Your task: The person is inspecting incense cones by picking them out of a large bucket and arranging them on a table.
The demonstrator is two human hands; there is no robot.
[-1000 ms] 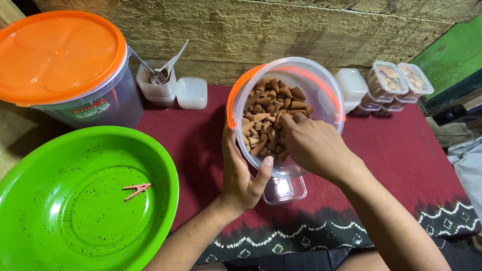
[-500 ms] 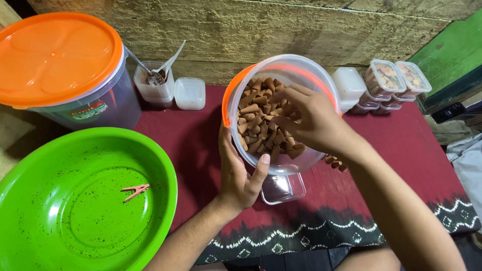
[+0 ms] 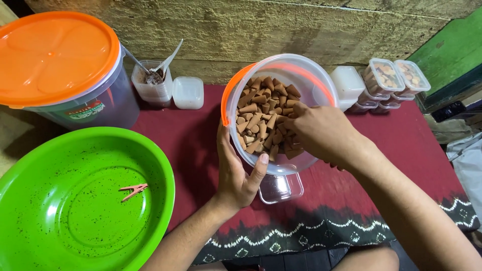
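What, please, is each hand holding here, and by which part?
Left hand holds the tilted clear tub by its side wall. Right hand reaches among the brown cones; its grip is hidden.

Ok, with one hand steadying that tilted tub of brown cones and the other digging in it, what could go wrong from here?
1. The clear tub is tilted toward the person, held by the left hand alone; a slip could spill the brown cones onto the red cloth.
2. The right hand reaching in might crush or flick cones out.
3. The small clear box lies right under the tub and could get knocked.
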